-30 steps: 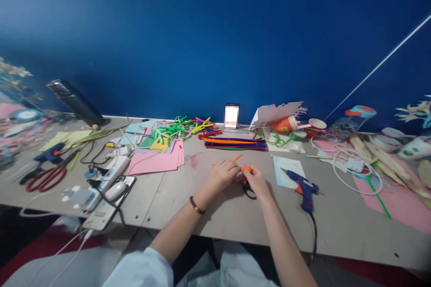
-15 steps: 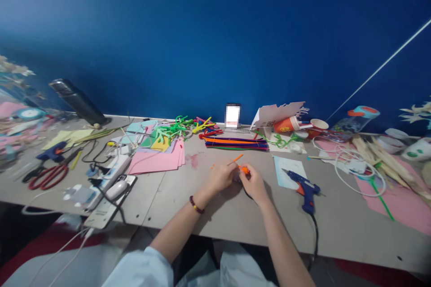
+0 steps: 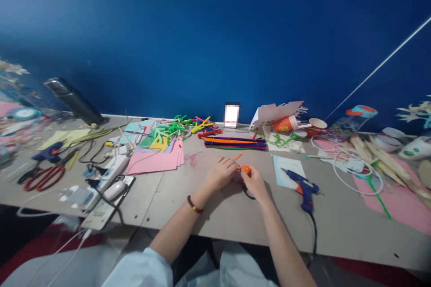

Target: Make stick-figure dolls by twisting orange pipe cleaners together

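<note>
Both my hands meet over the middle of the grey table (image 3: 208, 215). My left hand (image 3: 220, 174) is closed in a pinch on an orange pipe cleaner (image 3: 243, 168), whose free end sticks up and away. My right hand (image 3: 255, 181) is closed on the same orange pipe cleaner, where it is bunched at the fingertips. A dark loop, maybe scissor handles (image 3: 248, 194), peeks out under my right hand. A beaded bracelet circles my left wrist.
A blue glue gun (image 3: 303, 186) lies right of my hands, cord running off the front edge. Behind are a bundle of pipe cleaners (image 3: 235, 143), pink paper sheets (image 3: 156, 161) and paper cups (image 3: 289, 124). Red scissors (image 3: 43, 177) and a power strip (image 3: 107, 175) lie left.
My hands stay in the same spot and work the orange pipe cleaner between the fingertips. The view has shifted only slightly.
</note>
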Tool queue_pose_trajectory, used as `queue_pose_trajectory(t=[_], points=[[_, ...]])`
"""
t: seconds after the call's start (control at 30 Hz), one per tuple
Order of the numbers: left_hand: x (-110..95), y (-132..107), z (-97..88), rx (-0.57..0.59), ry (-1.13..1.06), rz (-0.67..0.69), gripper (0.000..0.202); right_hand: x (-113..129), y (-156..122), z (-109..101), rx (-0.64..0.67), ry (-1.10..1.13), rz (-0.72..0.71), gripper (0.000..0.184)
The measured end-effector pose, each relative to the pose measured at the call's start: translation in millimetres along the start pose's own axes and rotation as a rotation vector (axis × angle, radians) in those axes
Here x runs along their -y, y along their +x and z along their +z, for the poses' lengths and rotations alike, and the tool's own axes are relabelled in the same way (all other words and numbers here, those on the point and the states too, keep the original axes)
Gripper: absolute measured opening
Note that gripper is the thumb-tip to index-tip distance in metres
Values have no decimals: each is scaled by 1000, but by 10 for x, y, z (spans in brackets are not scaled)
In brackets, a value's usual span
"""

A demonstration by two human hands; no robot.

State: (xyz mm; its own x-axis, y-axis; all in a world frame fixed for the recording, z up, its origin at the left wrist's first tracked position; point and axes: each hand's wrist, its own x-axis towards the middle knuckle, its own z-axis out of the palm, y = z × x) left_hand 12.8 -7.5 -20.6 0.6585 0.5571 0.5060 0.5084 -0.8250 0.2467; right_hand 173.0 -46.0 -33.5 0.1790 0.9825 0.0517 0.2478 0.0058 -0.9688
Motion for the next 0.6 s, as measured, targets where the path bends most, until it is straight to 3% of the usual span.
queue_pose_trajectory(t=[0.13, 0.27, 0.43, 0.6], points=[[10, -20, 20, -11, 113, 115, 21, -33, 20, 33, 66, 249, 242, 29], [32, -23, 8, -46, 139, 159, 23, -4, 21, 39, 94, 371, 317, 38], [42, -29, 32, -51, 84, 125, 24, -11, 16, 48, 104, 372, 278, 41], [22, -33, 92, -74, 65, 11, 23, -74, 15, 59, 57, 193, 90, 27]])
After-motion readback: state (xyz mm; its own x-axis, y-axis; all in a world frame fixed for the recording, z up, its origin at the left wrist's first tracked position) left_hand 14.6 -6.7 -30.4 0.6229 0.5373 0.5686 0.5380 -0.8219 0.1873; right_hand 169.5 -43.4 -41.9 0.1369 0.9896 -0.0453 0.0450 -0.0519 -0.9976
